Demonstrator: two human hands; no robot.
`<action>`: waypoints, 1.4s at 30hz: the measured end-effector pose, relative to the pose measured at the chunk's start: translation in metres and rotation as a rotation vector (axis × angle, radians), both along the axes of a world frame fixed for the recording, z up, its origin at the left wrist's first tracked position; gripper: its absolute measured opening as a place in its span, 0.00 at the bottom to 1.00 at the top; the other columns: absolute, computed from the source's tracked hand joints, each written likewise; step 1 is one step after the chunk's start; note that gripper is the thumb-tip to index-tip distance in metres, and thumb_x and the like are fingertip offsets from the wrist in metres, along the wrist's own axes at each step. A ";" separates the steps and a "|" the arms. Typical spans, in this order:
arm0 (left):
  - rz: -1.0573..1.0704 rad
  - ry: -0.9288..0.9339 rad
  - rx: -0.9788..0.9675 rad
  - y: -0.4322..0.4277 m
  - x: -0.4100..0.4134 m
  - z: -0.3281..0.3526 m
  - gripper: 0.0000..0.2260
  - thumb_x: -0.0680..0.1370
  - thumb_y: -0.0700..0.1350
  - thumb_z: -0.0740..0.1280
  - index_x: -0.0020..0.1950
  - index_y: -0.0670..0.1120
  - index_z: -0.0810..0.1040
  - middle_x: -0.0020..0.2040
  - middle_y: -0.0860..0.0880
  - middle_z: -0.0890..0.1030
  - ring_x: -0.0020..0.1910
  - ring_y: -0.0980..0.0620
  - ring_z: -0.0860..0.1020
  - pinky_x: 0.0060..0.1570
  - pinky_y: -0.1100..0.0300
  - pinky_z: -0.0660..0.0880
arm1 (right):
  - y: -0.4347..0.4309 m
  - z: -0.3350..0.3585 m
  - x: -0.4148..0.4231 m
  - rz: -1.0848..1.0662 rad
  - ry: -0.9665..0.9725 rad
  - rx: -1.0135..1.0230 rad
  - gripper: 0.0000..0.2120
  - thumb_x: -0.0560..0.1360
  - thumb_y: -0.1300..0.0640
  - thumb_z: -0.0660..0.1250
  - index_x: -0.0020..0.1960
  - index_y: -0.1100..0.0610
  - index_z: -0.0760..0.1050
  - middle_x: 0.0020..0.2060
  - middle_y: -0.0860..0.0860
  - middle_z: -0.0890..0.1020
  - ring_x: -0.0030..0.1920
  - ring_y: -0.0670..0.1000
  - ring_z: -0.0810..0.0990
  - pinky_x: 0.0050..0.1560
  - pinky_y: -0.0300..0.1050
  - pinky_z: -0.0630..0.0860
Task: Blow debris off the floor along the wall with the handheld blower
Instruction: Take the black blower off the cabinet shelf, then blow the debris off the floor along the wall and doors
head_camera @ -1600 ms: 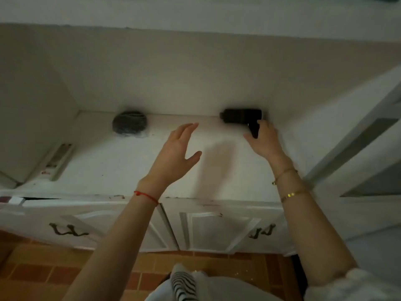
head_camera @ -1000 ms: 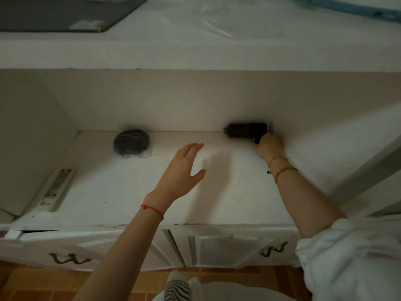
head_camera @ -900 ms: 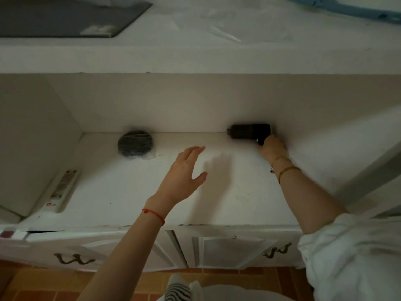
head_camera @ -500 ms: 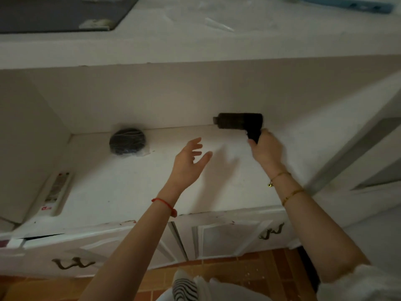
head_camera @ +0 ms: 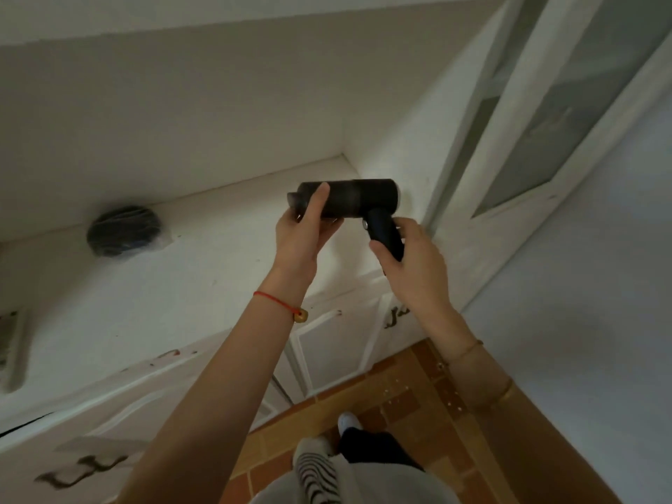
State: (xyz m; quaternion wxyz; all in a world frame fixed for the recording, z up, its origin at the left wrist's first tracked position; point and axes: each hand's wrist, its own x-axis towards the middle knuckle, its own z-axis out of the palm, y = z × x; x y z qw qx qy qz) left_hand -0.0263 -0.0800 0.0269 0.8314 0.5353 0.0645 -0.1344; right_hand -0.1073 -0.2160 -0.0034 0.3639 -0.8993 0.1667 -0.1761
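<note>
A black handheld blower [head_camera: 358, 197] with a round barrel and a short handle is held in the air above the white shelf [head_camera: 152, 285]. My right hand [head_camera: 411, 263] grips its handle from below. My left hand [head_camera: 303, 231] wraps around the nozzle end of the barrel on the left. The barrel lies level and its nozzle points left. Orange-brown tiled floor [head_camera: 407, 398] shows at the bottom, beside a pale wall [head_camera: 582, 321] on the right.
A dark round bundle in clear plastic [head_camera: 123, 231] lies at the back of the shelf. A power strip [head_camera: 11, 343] sits at the left edge. White cabinet doors [head_camera: 338, 343] are below. A glazed white door [head_camera: 545, 114] stands at right.
My right hand lifted the blower off the back of the shelf and brought it toward me. My left hand, open before, closed on the barrel. The view swung right and down.
</note>
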 end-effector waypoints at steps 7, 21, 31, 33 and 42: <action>-0.183 0.009 -0.085 -0.015 -0.054 0.008 0.21 0.78 0.49 0.69 0.66 0.39 0.73 0.60 0.41 0.80 0.57 0.47 0.82 0.56 0.57 0.80 | -0.020 0.019 -0.070 0.011 0.044 0.751 0.22 0.76 0.49 0.68 0.66 0.57 0.71 0.49 0.54 0.84 0.44 0.51 0.85 0.50 0.45 0.81; -0.352 0.040 -0.101 -0.057 -0.193 0.009 0.19 0.78 0.48 0.68 0.64 0.38 0.74 0.60 0.39 0.80 0.56 0.46 0.83 0.59 0.55 0.79 | -0.072 0.022 -0.200 0.400 0.134 1.505 0.10 0.74 0.53 0.63 0.49 0.60 0.72 0.39 0.54 0.76 0.35 0.50 0.74 0.37 0.42 0.75; -0.338 0.075 -0.096 -0.090 -0.298 0.009 0.16 0.78 0.48 0.69 0.60 0.38 0.76 0.56 0.40 0.81 0.54 0.46 0.84 0.56 0.57 0.80 | -0.107 0.019 -0.304 0.399 0.172 1.512 0.10 0.76 0.52 0.61 0.49 0.60 0.71 0.38 0.54 0.73 0.33 0.50 0.71 0.35 0.41 0.72; -0.350 0.072 -0.088 -0.095 -0.307 0.009 0.17 0.78 0.48 0.69 0.61 0.38 0.75 0.57 0.40 0.81 0.55 0.46 0.84 0.58 0.55 0.79 | -0.112 0.018 -0.313 0.398 0.167 1.529 0.10 0.76 0.52 0.61 0.48 0.60 0.71 0.38 0.54 0.73 0.33 0.49 0.71 0.34 0.40 0.72; -0.419 0.037 0.057 -0.104 -0.294 -0.005 0.23 0.76 0.51 0.71 0.65 0.39 0.74 0.59 0.42 0.81 0.57 0.48 0.83 0.58 0.55 0.79 | -0.122 0.001 -0.308 0.351 0.110 1.601 0.12 0.76 0.51 0.62 0.47 0.60 0.72 0.37 0.53 0.72 0.31 0.48 0.71 0.30 0.39 0.72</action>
